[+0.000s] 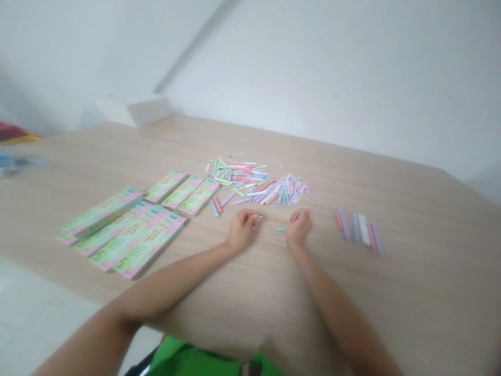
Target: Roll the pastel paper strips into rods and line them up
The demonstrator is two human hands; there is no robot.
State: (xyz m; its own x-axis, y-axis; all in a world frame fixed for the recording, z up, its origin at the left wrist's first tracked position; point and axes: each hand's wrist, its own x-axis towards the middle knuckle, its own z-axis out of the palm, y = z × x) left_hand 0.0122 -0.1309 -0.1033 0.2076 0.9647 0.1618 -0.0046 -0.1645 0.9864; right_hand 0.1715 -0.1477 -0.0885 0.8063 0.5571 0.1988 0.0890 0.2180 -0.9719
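My left hand (pixel 241 231) is closed in a pinch round slim pastel sticks, whose orange and blue ends show at the fingertips. Close beside it, my right hand (pixel 299 227) is curled round similar sticks. A green stick (pixel 282 228) pokes out on its left side, and a purplish end shows at the top. Blur hides whether these are chalks or pens. Just beyond both hands spreads a loose pile of pastel sticks (pixel 270 189) in pink, purple, white, green and blue. To the right lies a rough row of sticks (pixel 364 230), side by side.
Several flat pink-and-green boxes (pixel 146 243) marked 5 lie at the left, with smaller-looking ones (pixel 199 197) behind them. A white box (pixel 148 110) stands at the table's back left. Blue items (pixel 11 161) lie at the far left. A white wall (pixel 332 68) rises behind the table (pixel 430 292).
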